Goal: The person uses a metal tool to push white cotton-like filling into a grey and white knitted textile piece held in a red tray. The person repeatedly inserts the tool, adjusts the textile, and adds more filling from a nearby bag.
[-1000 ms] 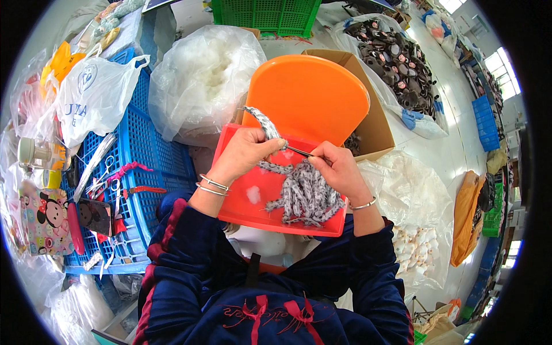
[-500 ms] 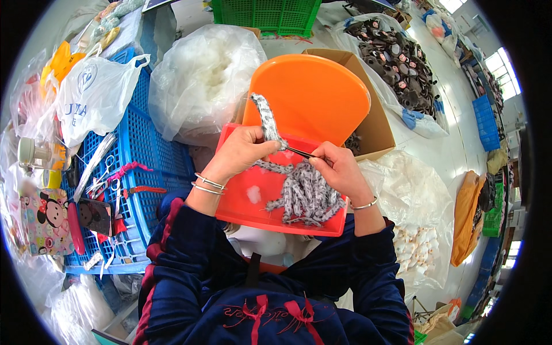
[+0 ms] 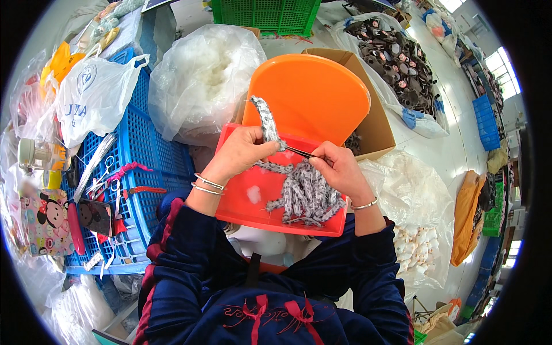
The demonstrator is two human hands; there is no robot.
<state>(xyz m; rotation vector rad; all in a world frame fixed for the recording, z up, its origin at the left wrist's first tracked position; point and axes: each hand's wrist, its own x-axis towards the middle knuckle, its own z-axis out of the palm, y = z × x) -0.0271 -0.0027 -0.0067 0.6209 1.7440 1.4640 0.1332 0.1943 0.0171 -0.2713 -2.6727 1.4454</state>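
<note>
My left hand (image 3: 244, 153) pinches the lower end of a grey-and-white fuzzy fabric strip (image 3: 264, 117), whose other end sticks up and away from me. My right hand (image 3: 339, 170) is closed around a thin dark metal tool (image 3: 300, 152) that looks like tweezers. Its tip meets the strip's end beside my left thumb; what it does inside the fabric is hidden. Below both hands a red tray (image 3: 233, 202) rests on my lap. A heap of similar grey fuzzy strips (image 3: 310, 195) lies in it, next to a small white tuft of stuffing (image 3: 253, 194).
An orange stool seat (image 3: 313, 95) stands just beyond the tray, before a cardboard box (image 3: 376, 135). A clear bag of white stuffing (image 3: 204, 80) is at far left. Blue crates (image 3: 135, 118) at left carry scissors (image 3: 109, 172) and a phone (image 3: 96, 217). Dark plush pieces (image 3: 397, 63) fill a bag at far right.
Almost nothing differs. The strip's upper end has shifted very slightly down; both hands keep their hold and place.
</note>
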